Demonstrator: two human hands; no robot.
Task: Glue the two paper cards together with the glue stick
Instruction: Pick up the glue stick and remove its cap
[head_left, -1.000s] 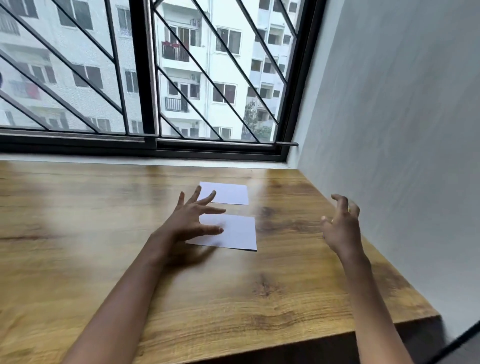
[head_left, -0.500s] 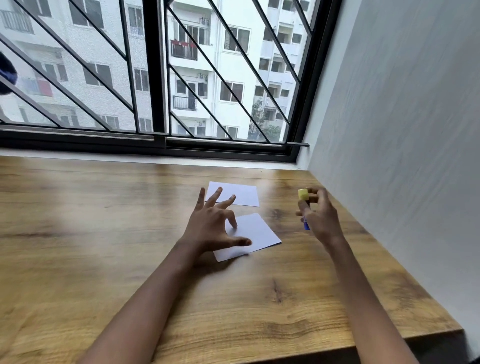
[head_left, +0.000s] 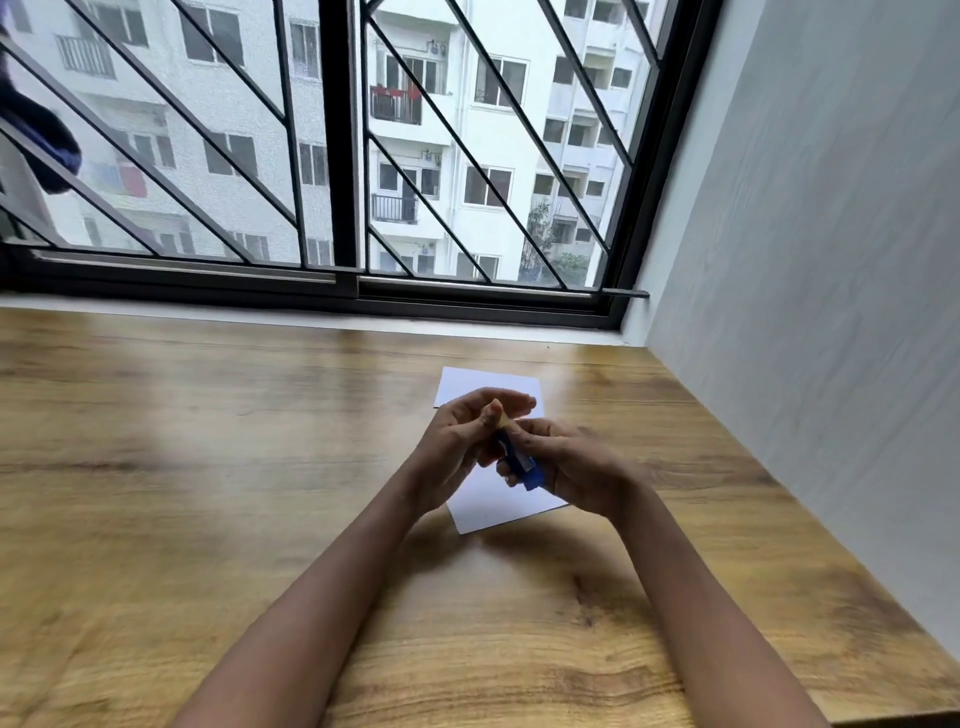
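Right grip (head_left: 576, 467) tight round the glue stick (head_left: 519, 462) — left grip (head_left: 457, 441) pinched on its far end — both above the near card (head_left: 498, 512).

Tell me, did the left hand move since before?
Yes. Against the wooden table, the left hand lifted off the near white paper card and went right to pinch the yellow-capped blue glue stick above it.

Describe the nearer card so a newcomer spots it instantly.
On the table under the barred window lie two white cards. The near card sits beneath the left hand and right hand, turned askew; the far card lies square, nearer the window.
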